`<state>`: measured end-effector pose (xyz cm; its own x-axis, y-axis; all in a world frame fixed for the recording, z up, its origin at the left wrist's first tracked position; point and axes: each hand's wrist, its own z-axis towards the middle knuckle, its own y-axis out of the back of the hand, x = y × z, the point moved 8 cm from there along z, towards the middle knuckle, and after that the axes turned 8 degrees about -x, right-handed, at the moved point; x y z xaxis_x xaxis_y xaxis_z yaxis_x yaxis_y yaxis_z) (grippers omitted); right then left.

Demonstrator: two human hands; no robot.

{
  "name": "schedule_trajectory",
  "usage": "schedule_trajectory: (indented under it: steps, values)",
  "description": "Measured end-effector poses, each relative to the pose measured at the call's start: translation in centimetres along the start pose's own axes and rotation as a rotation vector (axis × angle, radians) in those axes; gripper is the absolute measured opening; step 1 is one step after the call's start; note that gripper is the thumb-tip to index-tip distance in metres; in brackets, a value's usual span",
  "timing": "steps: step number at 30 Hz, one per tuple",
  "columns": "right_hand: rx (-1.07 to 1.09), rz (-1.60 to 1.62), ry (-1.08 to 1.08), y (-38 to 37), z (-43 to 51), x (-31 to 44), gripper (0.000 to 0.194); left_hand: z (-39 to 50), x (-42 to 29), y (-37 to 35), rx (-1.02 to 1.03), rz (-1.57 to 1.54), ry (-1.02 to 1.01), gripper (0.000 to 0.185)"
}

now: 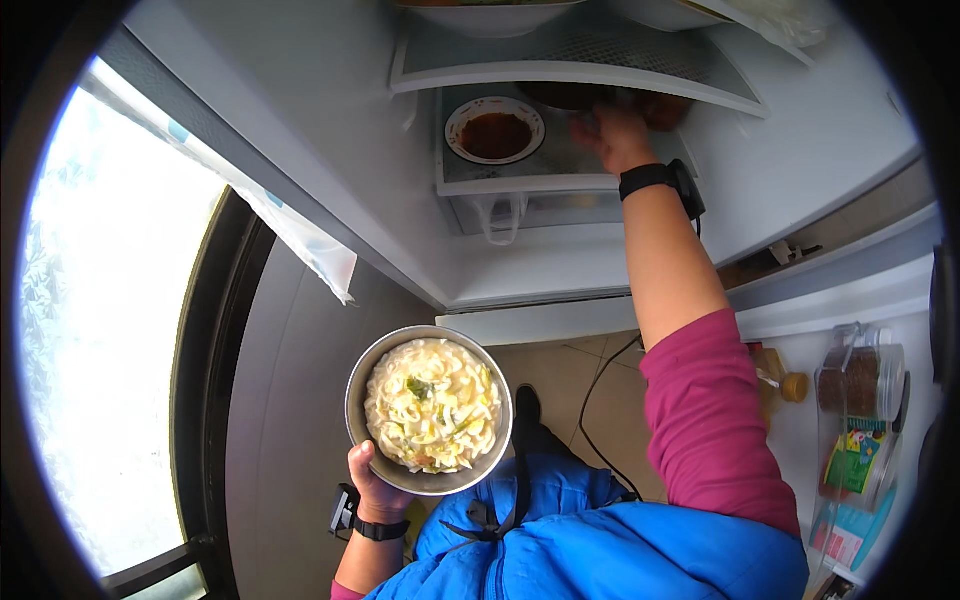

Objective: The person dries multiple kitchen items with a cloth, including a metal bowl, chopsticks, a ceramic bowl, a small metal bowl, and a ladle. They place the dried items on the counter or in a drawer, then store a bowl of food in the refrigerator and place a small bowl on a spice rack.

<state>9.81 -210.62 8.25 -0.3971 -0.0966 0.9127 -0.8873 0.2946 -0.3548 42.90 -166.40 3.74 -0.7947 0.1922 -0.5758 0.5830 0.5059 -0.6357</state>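
My left hand (377, 487) holds a round metal bowl (355, 390) by its lower left rim, the thumb on the rim. Pale noodles or shredded food with some green leaf (435, 405) fill much of it. My right hand (616, 139) reaches into an open refrigerator, beside a dark round dish (566, 96) on a glass shelf (525, 184). Blur and shadow hide whether its fingers grip the dish. Left of that hand, on the same shelf, a patterned white bowl (454, 139) contains dark red-brown sauce (495, 136). A dim reddish thing (664, 111) lies behind the right hand.
An upper shelf (585, 73) with bowls hangs above my right hand. Below is a drawer (555, 214) with a plastic bag handle (502, 221). The open door (780, 322) at right holds jars (862, 382) and a bottle (776, 382). A black cable (589, 435) crosses the tiled floor.
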Motion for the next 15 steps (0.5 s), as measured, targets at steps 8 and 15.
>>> schedule_trajectory:
  steps: [8,15]
  values:
    - [0.079,-0.122,0.052,-3.7,0.7,0.3,0.031,-0.2,-0.2,0.0,0.012,0.03,-0.015,0.081]
    - [0.096,-0.671,0.376,-7.4,2.9,0.8,0.032,-0.2,0.2,-0.4,0.005,0.032,-0.005,0.083]
